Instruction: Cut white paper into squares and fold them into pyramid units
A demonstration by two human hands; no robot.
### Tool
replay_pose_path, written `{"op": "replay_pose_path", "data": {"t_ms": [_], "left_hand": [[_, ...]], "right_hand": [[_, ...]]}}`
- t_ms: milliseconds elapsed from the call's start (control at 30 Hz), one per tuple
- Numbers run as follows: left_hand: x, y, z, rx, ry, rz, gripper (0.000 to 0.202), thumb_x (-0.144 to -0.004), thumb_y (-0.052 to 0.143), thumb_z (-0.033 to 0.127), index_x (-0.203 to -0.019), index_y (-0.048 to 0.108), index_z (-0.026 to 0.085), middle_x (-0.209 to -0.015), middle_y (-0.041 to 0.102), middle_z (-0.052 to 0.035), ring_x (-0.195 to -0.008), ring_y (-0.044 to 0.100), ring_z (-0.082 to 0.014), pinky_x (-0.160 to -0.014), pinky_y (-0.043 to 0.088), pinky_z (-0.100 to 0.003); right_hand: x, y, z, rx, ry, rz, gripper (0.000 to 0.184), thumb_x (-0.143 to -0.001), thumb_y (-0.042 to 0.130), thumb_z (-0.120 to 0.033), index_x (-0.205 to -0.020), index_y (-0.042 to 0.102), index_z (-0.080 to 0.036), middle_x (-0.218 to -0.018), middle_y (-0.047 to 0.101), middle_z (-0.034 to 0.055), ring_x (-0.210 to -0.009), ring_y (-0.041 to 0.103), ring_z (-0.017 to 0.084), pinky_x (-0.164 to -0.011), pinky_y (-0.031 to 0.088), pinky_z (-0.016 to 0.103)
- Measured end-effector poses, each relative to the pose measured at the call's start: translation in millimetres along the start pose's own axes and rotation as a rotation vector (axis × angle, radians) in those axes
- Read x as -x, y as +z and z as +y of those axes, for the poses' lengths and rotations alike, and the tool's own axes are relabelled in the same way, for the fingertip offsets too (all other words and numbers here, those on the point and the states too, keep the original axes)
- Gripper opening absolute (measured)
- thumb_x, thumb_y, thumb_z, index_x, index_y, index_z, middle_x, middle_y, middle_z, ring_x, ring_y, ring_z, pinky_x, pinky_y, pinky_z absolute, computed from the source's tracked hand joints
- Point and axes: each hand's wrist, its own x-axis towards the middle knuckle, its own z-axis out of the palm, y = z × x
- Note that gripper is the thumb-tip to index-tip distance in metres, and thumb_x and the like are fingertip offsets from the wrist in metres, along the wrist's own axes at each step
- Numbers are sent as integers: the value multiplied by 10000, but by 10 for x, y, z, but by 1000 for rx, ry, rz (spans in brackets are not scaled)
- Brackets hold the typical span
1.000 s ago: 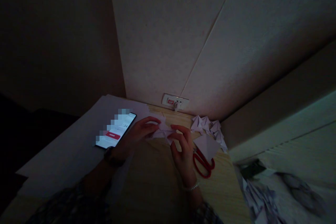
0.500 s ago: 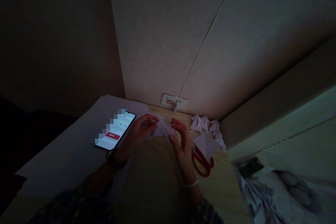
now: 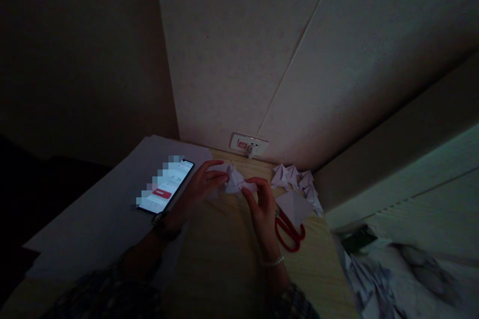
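In dim light, both hands work a small folded white paper piece (image 3: pixel 234 181) over a wooden desk (image 3: pixel 224 249). My left hand (image 3: pixel 200 187) pinches the piece's left side, fingers closed on it. My right hand (image 3: pixel 262 207) pinches its right end between thumb and fingertips. A lit phone (image 3: pixel 166 185) lies just left of my left hand. Red-handled scissors (image 3: pixel 288 232) lie right of my right hand, partly under a flat folded sheet (image 3: pixel 294 206).
A pile of folded white paper shapes (image 3: pixel 297 179) sits at the desk's back right corner. Large sheets of paper (image 3: pixel 101 209) cover the desk's left part. A wall socket (image 3: pixel 249 144) is behind the hands. More paper scraps (image 3: pixel 368 284) lie lower right.
Both hands have kept hold of the paper piece and shifted their fingers on it. My right fingers have come together into a pinch on its right end.
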Motion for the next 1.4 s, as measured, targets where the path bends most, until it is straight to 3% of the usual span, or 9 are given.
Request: {"op": "replay_pose_path", "data": {"t_ms": [167, 300, 400, 600, 700, 800, 900, 1000, 1400], "left_hand": [[46, -33, -11, 98, -164, -166, 389, -810, 617, 508, -1000, 626, 169, -950, 729, -83, -847, 705, -219, -784, 536, -345], [33, -75, -59, 155, -244, -299, 378, -757, 709, 446, -1004, 660, 164, -887, 743, -78, -770, 712, -215, -720, 549, -336], [0, -93, -94, 169, -243, -301, 306, -747, 739, 358, -992, 671, 187, -870, 735, -39, -760, 701, -181, -718, 543, -300], [6, -61, -63, 113, -201, -210, 297, -682, 768, 277, -951, 682, 185, -801, 722, -19, -770, 685, -183, -734, 538, -311], [-5, -59, -59, 32, -130, -106, 245, -682, 754, 273, -902, 691, 186, -852, 728, -20, -821, 675, -186, -775, 512, -304], [-45, -74, -88, -53, -56, -15, 226, -685, 744, 289, -879, 696, 184, -906, 728, -28, -899, 662, -210, -821, 483, -313], [-83, -77, -109, -120, -7, 23, 233, -662, 744, 313, -838, 692, 170, -861, 729, -36, -900, 662, -242, -841, 477, -352], [-97, -65, -103, -165, 26, 17, 240, -631, 746, 327, -799, 683, 168, -824, 729, -37, -885, 664, -262, -828, 489, -371], [-62, -31, -56, -214, 17, -106, 276, -594, 771, 330, -792, 657, 174, -801, 739, -38, -814, 692, -259, -753, 532, -362]], "right_hand": [[12, -13, -18, -33, -36, 58, 494, -845, 615, -168, -1272, 407, -304, -870, 618, -30, -841, 600, 173, -861, 437, 344], [-23, -58, -42, 38, -144, -26, 139, -835, 581, -144, -902, 624, -258, -846, 625, -4, -843, 586, 194, -792, 443, 335], [-42, -78, -72, 56, -177, -72, 132, -814, 573, -143, -773, 649, -242, -923, 641, 23, -940, 575, 221, -856, 430, 371], [-63, -82, -4, 27, -54, 65, 380, -798, 588, -212, -1170, 548, -278, -1283, 526, 60, -1180, 491, 230, -999, 380, 430], [-89, -101, 89, -55, 99, 136, 225, -866, 528, -325, -1071, 560, -237, -1111, 600, 65, -981, 579, 204, -858, 462, 380], [-100, -96, 107, -82, 170, 37, 301, -925, 420, -429, -905, 620, -204, -835, 642, 43, -805, 608, 194, -727, 487, 341], [-85, -38, 41, -107, 227, -94, 249, -841, 566, -445, -839, 653, -212, -774, 657, 15, -749, 613, 188, -681, 489, 311], [-65, 29, -22, -119, 274, -154, 147, -740, 686, -357, -752, 630, -222, -711, 645, -20, -669, 605, 170, -626, 476, 283], [-77, 42, 1, -24, 288, -103, 212, -736, 664, -354, -626, 551, -212, -589, 534, -42, -582, 503, 141, -578, 396, 258]]}}
